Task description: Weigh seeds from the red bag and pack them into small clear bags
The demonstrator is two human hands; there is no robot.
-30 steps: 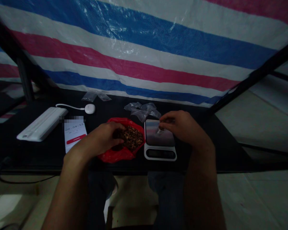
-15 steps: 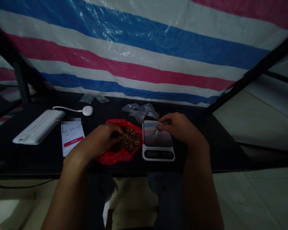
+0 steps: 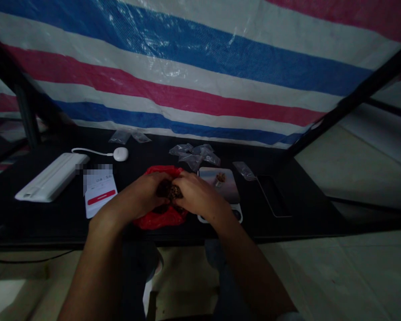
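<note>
A red plastic bag lies rolled open on the black table, holding small brown pieces that look like beans or seeds. From its left side, my left hand reaches in, thumb and fingers apart around the pieces. My right hand comes in from the right with its thumb and forefinger spread at the same pieces; its other fingertips are hidden. Just right of the bag is a white kitchen scale with a steel plate, partly covered by my right hand. On that plate sits a small heap of brown pieces.
Clear plastic bags lie behind the scale, and another clear bag is beside it. A dark phone-like slab rests at the right. Leftward are a phone with a timer, a white oblong device and a round white cabled piece.
My right hand has moved left from the scale plate into the red bag, uncovering the small heap, a clear bag and the dark slab. The left hand stays at the bag.
</note>
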